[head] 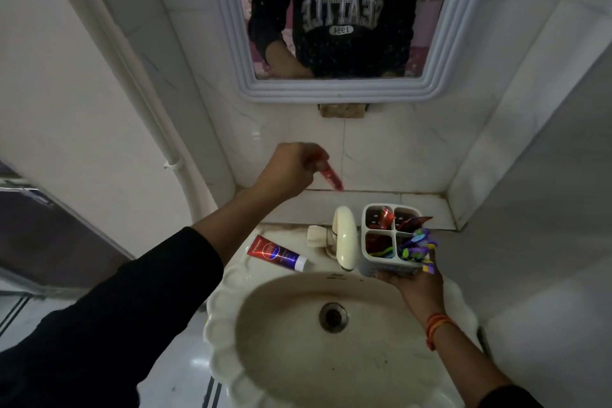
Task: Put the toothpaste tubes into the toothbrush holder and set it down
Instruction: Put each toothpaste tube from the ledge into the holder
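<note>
Already your left hand gripped a red tube, slanting down-right toward the holder cupped in your right hand.

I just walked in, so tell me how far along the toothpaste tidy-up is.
Partly done. The holder, carried in the right hand, already has red tubes in its back compartments and toothbrushes in front. The left hand grips a red tube, blurred. Left: the Colgate tube on the sink rim, and setting the holder down.
</note>
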